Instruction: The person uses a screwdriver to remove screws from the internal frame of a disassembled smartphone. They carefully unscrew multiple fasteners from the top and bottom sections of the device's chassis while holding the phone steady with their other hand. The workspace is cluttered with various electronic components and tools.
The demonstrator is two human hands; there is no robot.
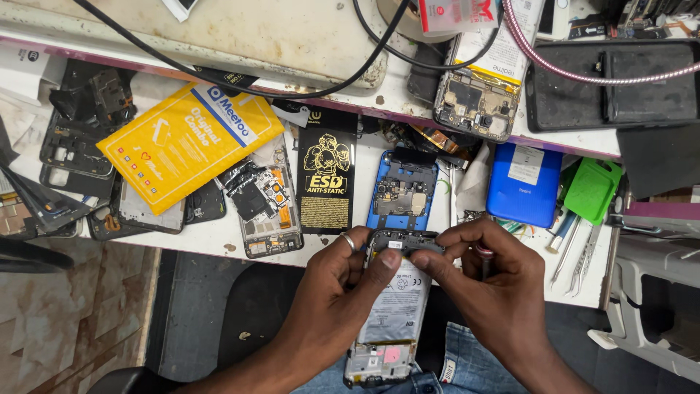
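Note:
An opened phone (390,314) with its back off lies lengthwise over my lap, its silver battery showing. My left hand (343,281), a ring on one finger, grips the phone's top left corner with the thumb pressed on the upper edge. My right hand (481,270) pinches a dark plastic cover piece (408,239) at the phone's top end and also holds a thin tool against the palm. Both hands meet at that top end, just off the front edge of the white bench (219,244).
On the bench lie a blue phone frame with a circuit board (402,191), a black packet (326,182), a yellow packet (191,142), a blue back cover (525,184), a green pry piece (592,190), tweezers (583,248) and several dismantled phones (266,201). Black cables (240,86) cross the upper shelf.

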